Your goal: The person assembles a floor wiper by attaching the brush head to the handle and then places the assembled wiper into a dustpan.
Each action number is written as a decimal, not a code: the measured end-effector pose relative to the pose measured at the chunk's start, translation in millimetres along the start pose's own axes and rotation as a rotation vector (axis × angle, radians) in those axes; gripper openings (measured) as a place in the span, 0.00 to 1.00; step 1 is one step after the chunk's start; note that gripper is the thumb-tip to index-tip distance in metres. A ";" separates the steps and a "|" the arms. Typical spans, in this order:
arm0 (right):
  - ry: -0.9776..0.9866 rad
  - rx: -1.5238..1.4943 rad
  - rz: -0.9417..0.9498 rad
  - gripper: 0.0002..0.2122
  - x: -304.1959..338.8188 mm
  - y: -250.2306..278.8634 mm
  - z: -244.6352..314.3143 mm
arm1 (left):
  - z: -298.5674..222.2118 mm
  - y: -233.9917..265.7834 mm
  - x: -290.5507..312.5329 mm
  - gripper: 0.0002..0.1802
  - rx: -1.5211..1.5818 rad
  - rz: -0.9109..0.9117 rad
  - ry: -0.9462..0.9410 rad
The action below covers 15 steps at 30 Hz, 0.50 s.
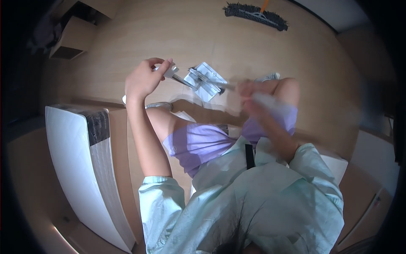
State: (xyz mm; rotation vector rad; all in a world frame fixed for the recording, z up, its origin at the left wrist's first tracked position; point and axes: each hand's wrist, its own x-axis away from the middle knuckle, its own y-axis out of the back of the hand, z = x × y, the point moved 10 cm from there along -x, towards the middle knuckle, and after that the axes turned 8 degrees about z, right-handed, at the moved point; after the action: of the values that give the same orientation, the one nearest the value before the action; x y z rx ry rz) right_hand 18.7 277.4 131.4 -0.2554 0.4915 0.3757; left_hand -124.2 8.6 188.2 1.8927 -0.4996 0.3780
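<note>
My left hand is closed round the white end of a short metal handle. That handle slants down to a pale dustpan with comb-like teeth, which is low over the floor between my feet. Across the dustpan lies a small broom with dark bristles showing at both ends of its head. Its metal pole runs right to my right hand, which is smeared by motion and wrapped round it. A blurred whitish length of the handle sticks out past that hand, over my right knee.
A wide dark mop with an orange pole lies on the wood-toned floor at the far side. Close on my left stands a white-fronted cabinet. Open boxes sit at the far left. A white panel stands on the right.
</note>
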 end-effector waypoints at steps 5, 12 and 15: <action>0.103 -0.179 -0.458 0.14 -9.9 103.5 17.6 | -14.6 1.8 -10.2 0.35 0.027 -0.020 -0.020; 0.027 -0.228 -0.685 0.16 5.8 183.2 -1.8 | -37.2 12.1 4.9 0.28 -0.056 -0.167 -0.107; -0.067 -0.068 -0.687 0.17 -28.6 155.6 8.0 | -35.9 20.7 2.4 0.23 -0.035 -0.142 -0.064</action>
State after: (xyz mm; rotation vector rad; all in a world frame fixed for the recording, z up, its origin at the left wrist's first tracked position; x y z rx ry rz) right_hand -65.0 411.9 129.6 -0.4562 0.3000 -0.2686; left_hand -133.6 35.0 218.9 1.8979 -0.4086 0.2144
